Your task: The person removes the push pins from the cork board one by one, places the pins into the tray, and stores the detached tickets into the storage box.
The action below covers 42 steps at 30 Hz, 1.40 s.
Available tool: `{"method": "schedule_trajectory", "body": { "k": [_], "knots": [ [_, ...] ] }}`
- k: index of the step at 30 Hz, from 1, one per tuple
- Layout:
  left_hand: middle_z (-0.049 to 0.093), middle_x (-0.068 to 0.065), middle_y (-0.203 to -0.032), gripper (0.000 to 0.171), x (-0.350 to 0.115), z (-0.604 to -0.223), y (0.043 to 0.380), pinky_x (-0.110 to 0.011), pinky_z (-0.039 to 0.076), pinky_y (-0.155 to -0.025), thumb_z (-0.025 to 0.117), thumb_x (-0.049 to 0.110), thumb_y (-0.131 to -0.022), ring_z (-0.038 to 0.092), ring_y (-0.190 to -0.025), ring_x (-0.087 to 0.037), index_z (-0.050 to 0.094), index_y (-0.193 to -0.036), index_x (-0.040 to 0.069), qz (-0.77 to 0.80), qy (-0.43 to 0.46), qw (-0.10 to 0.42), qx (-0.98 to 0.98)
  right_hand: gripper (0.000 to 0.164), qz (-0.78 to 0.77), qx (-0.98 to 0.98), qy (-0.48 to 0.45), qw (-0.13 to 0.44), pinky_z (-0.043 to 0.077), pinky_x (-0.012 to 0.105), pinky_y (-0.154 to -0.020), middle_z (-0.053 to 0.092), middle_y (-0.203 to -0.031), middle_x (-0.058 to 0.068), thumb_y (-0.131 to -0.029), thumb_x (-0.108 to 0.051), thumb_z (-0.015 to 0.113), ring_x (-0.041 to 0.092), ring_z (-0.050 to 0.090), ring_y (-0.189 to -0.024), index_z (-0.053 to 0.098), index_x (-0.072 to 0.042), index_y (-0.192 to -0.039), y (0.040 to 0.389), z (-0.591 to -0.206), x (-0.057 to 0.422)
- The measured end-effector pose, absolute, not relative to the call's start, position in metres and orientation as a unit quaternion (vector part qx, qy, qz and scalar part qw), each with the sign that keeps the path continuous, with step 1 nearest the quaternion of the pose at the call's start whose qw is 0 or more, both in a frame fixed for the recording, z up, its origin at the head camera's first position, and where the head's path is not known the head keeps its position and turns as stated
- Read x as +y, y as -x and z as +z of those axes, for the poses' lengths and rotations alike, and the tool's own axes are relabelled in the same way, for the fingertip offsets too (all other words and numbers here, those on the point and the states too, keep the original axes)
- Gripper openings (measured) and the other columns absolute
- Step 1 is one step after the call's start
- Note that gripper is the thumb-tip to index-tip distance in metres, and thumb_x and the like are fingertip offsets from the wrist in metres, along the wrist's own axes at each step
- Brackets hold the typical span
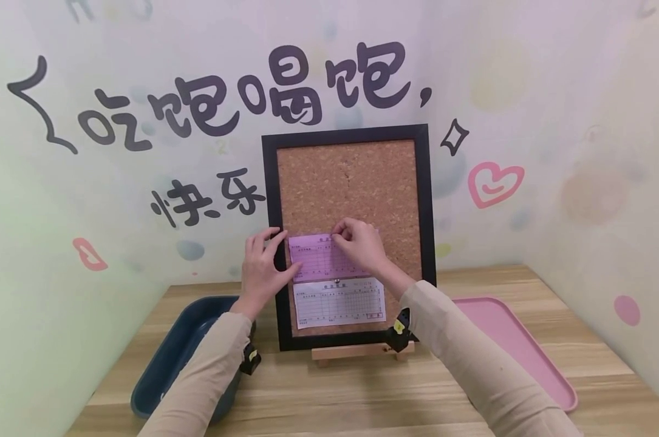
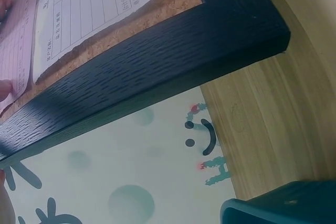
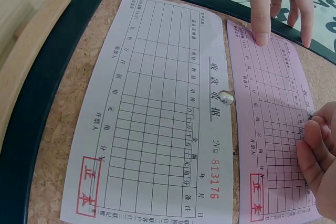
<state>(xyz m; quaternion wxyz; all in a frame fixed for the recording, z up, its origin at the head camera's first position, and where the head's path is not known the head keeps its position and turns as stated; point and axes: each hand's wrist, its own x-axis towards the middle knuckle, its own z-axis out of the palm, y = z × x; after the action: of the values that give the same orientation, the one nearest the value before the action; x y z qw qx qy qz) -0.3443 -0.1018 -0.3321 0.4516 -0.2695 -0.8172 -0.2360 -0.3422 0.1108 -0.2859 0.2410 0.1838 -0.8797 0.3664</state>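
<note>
A pink receipt slip (image 1: 311,258) lies flat on a framed cork board (image 1: 351,188), just above a white receipt slip (image 1: 329,306). One silvery push pin (image 3: 226,97) sits at the white slip's top edge. My left hand (image 1: 265,264) is at the board's left edge, its thumb pressing the pink slip and another fingertip near the slip's upper left corner. At the top middle of the pink slip, my right hand (image 1: 362,246) pinches something small with thumb and forefinger. The fingertips hide what lies between them.
The board leans on a small wooden easel (image 1: 356,351) on the wood-grain table (image 1: 373,394). A dark blue tray (image 1: 160,358) stands to the left, partly behind the left forearm. To the right lies a pink tray (image 1: 504,328). Behind is a wall with lettering.
</note>
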Motion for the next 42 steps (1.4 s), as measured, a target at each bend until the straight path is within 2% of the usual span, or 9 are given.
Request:
{"method": "schedule_trajectory", "body": {
  "k": [4,10,18,23,30,42],
  "knots": [
    [0.051,-0.015,-0.118,0.061,-0.102,-0.331,0.344,-0.04,0.041,-0.085,0.081,0.023,-0.064,0.041,-0.104,-0.031,0.057,-0.116,0.001,-0.225,0.281,0.453,-0.816,0.005,0.363,-0.882,-0.181,0.237,0.037,0.027,-0.058,0.057,-0.063,-0.001,-0.084,-0.013,0.061,0.011,0.048,-0.054,0.064,-0.009,-0.084,0.342,-0.286,0.11],
    [0.054,-0.014,-0.111,0.06,-0.103,-0.327,0.343,-0.038,0.043,-0.083,0.083,0.022,-0.063,0.044,-0.099,-0.029,0.059,-0.114,0.001,-0.195,0.308,0.449,-0.816,0.005,0.354,-0.885,-0.182,0.244,0.036,0.028,-0.059,0.057,-0.063,-0.001,-0.084,-0.013,0.061,0.011,0.048,-0.054,0.064,-0.009,-0.084,0.341,-0.285,0.109],
    [0.057,-0.012,-0.108,0.058,-0.103,-0.322,0.342,-0.036,0.045,-0.083,0.081,0.024,-0.065,0.044,-0.098,-0.026,0.059,-0.114,0.002,-0.176,0.314,0.415,-0.835,0.006,0.34,-0.886,-0.182,0.257,0.035,0.025,-0.054,0.057,-0.063,-0.001,-0.084,-0.012,0.06,0.011,0.046,-0.054,0.064,-0.008,-0.085,0.34,-0.288,0.109],
    [0.057,-0.011,-0.103,0.057,-0.102,-0.316,0.341,-0.033,0.046,-0.075,0.082,0.025,-0.065,0.044,-0.092,-0.024,0.06,-0.113,0.003,-0.173,0.316,0.386,-0.849,0.006,0.34,-0.888,-0.179,0.252,0.036,0.025,-0.054,0.058,-0.065,-0.001,-0.085,-0.013,0.06,0.011,0.048,-0.055,0.064,-0.008,-0.086,0.341,-0.288,0.109],
    [0.053,-0.009,-0.1,0.052,-0.098,-0.306,0.343,-0.031,0.047,-0.063,0.082,0.024,-0.064,0.043,-0.089,-0.023,0.062,-0.108,0.005,-0.179,0.308,0.36,-0.862,0.006,0.335,-0.891,-0.174,0.253,0.037,0.029,-0.06,0.058,-0.064,-0.002,-0.083,-0.014,0.061,0.01,0.049,-0.055,0.065,-0.009,-0.084,0.342,-0.286,0.11],
    [0.056,-0.007,-0.089,0.043,-0.093,-0.29,0.345,-0.03,0.041,-0.064,0.082,0.023,-0.062,0.042,-0.082,-0.021,0.062,-0.096,0.006,-0.149,0.314,0.341,-0.873,0.007,0.339,-0.892,-0.181,0.239,0.036,0.025,-0.054,0.057,-0.065,-0.001,-0.085,-0.013,0.06,0.011,0.047,-0.055,0.064,-0.008,-0.085,0.341,-0.284,0.11]
  ]
}}
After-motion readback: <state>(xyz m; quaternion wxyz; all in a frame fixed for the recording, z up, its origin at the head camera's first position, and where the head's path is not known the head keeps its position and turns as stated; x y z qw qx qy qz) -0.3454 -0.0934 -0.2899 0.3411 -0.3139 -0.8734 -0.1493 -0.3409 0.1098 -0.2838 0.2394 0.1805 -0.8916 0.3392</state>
